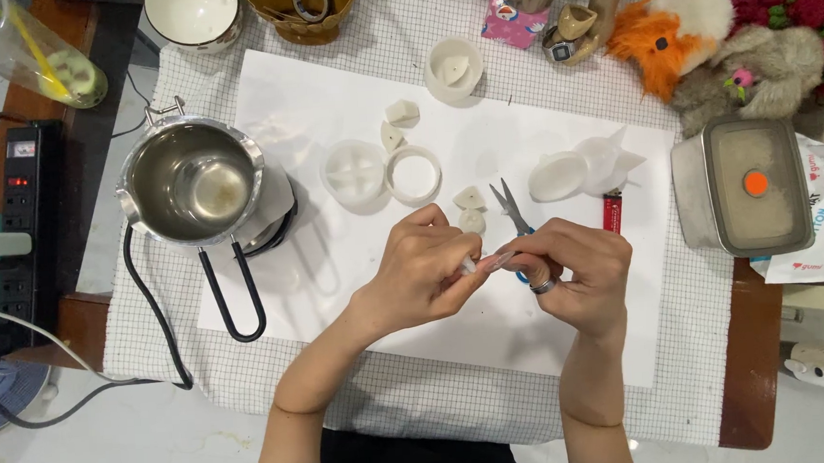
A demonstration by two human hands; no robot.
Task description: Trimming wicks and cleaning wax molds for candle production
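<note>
My left hand (424, 269) and my right hand (575, 271) meet over the white sheet (309, 104), both pinching one small pale translucent piece (492, 261) between their fingertips. The right hand wears a ring and covers the handles of small blue-handled scissors (509, 205), whose blades point away from me. Just beyond the hands lie small white wax pieces (469, 199). Farther back sit a round white mould (353, 171), a white ring (413, 175) and another round mould (453, 68) with a piece in it.
A steel melting pot (190, 183) with a black wire handle stands at the left on a small heater. A power strip (22, 212) lies at the far left. A lidded steel box (743, 185), a red lighter (612, 213), plush toys (705, 37) and white lids (558, 175) are at the right.
</note>
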